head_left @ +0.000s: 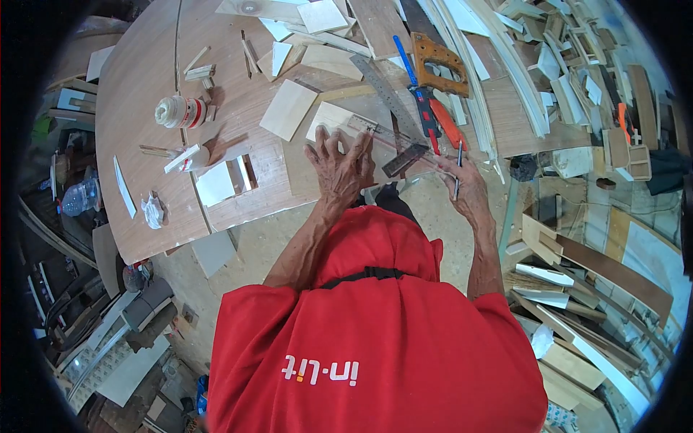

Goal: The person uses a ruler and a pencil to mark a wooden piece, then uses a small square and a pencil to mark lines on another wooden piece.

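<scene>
My left hand presses on a pale wooden board, fingers spread, its thumb beside a steel ruler blade lying across the wood. My right hand is closed around a slim pen, which stands nearly upright between the fingers. Its fingertips also reach the near end of the ruler blade. Between both hands, at the table edge, lies a dark square-ended block that looks like the stock of a try square.
Beyond the hands lie a handsaw, red-handled pliers, a curved metal strip and wood offcuts. A glue bottle and a white-topped jar stand on the left of the table. Scrap timber is piled at right.
</scene>
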Motion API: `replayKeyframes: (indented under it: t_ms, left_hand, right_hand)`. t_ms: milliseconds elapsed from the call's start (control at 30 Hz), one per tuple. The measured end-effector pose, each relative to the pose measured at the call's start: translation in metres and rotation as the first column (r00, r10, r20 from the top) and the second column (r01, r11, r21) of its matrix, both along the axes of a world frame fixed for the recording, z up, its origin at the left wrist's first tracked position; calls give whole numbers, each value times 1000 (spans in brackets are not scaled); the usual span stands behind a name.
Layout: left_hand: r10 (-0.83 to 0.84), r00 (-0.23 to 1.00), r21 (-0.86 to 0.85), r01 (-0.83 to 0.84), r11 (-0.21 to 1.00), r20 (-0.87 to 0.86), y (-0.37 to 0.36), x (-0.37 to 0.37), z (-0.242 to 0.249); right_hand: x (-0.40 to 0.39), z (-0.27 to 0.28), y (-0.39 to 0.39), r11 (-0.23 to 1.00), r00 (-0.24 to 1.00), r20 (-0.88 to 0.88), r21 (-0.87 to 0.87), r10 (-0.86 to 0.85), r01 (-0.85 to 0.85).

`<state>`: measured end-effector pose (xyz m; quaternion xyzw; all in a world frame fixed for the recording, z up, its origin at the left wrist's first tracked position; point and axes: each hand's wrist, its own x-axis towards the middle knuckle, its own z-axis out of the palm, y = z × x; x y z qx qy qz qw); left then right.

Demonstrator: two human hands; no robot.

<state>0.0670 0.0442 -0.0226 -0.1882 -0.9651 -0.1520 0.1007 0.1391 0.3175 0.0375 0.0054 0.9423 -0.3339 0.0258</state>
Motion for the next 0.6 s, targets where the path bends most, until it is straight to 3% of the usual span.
replayKeyframes:
  t_ms: [100,300,367,400,467,500,600]
  left_hand:
    - [7,1000,29,-7,1000,5,0,1,0]
    - [27,998,58,-30,998,59,2,2,0]
    - [17,998,59,-21,998,66,1,2,0]
    - [23,998,62,-27,998,63,1,2,0]
    - [16,997,64,-21,998,77,2,2,2]
    - [24,997,65,-29,997,74,2,2,2]
    - [20,997,89,-26,996,71,3,2,3]
  right_hand:
    - [2,7,2,1000,999,-43,-5,18,-19]
    - [-6,47,2,982,970,-182,64,-162,177]
    - [-23,62,-7,950,951,-18,-65,-308,306]
    - [-31,61,-15,952,953,-21,-63,-302,300]
    - [-53,54,-27,804,932,59,-488,-359,340]
    - [-64,31,-27,825,959,-52,-524,-280,213]
    - [-92,52,-64,890,991,-46,-447,-122,89]
